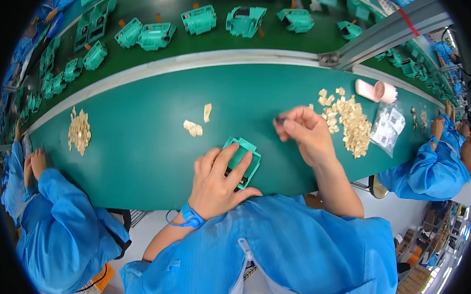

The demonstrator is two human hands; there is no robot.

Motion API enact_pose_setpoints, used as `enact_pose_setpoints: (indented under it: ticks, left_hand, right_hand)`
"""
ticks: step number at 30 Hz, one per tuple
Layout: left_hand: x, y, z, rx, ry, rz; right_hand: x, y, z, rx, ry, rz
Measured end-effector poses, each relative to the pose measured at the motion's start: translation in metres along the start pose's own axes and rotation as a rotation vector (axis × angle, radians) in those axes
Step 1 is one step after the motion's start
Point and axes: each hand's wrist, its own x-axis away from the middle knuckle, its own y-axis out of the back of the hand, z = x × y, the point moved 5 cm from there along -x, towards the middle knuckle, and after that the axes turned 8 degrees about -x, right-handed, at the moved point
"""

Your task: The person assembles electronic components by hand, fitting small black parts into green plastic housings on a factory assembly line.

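Note:
A teal plastic housing [253, 171] lies on the green table in front of me. My left hand [216, 175] grips it, fingers across its open side and the thumb along the near edge. A dark part shows inside, partly hidden under the fingers. My right hand [308, 133] is raised to the right of the housing, apart from it. Between its thumb and fingertips it pinches a small dark piece [280, 120], too small to name. Beyond the left hand lie a few cream-coloured bits [193, 128].
Cream pieces form a pile [79, 132] at left and a bigger pile [354, 126] at right. Beside it are a clear plastic bag [389, 127] and a pink object [366, 90]. Behind a raised rail, a belt [224, 44] bears several teal housings. Co-workers sit on both sides.

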Motion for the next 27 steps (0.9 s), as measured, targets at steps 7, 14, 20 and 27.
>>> enact_pose_setpoints:
  ticks: [7,14,20,27]
  left_hand:
    - [0.013,-0.008,0.013,0.110,-0.120,-0.009]
    - [0.009,-0.004,0.031,1.149,0.762,0.133]
    - [-0.028,-0.017,0.036,0.481,0.645,0.668]
    - [-0.016,0.020,-0.002,0.284,-0.040,0.105]
  right_hand:
    - [0.049,-0.003,-0.036,-0.027,-0.316,-0.059]
    - [0.046,0.011,-0.022,-0.228,-0.130,-0.101]
    - [0.041,0.006,-0.021,-0.061,-0.312,-0.022]
    - [0.034,-0.004,-0.022,0.102,-0.472,0.060]
